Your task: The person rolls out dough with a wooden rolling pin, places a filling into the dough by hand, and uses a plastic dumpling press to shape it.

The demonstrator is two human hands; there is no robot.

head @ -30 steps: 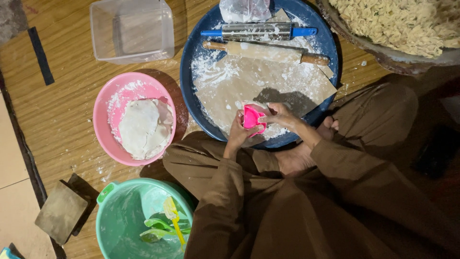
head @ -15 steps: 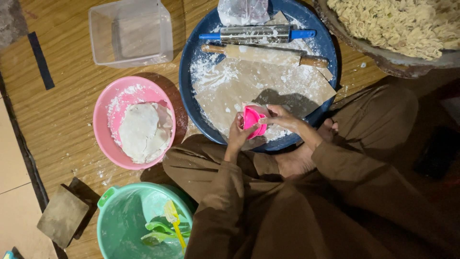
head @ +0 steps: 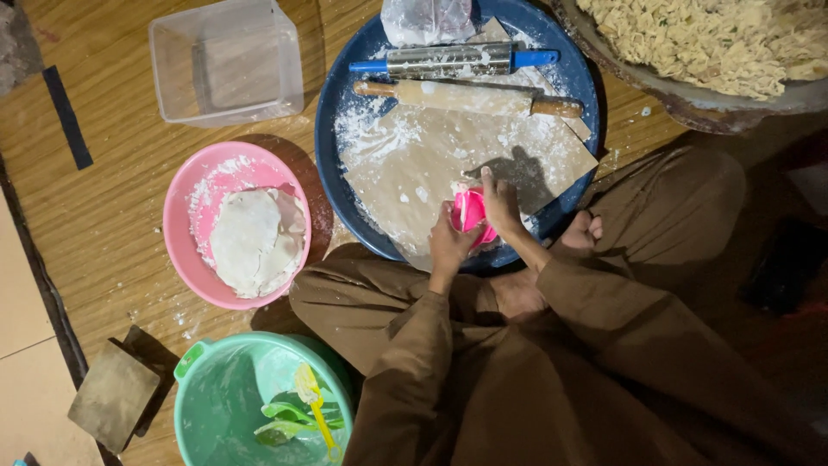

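Between the left hand [head: 448,243] and right hand [head: 503,204], both gripping it, a pink cutter [head: 470,212] presses the floured dough sheet [head: 431,168].

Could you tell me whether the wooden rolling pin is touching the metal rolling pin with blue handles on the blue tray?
Apart. The head view shows a dark strip of blue tray running between the wooden rolling pin and the metal rolling pin along their length.

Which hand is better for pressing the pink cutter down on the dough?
Probably the right hand. It lies over the top of the pink cutter on the floured dough sheet, fingers stretched across it. The left hand only grips the cutter's near side, steadying it.
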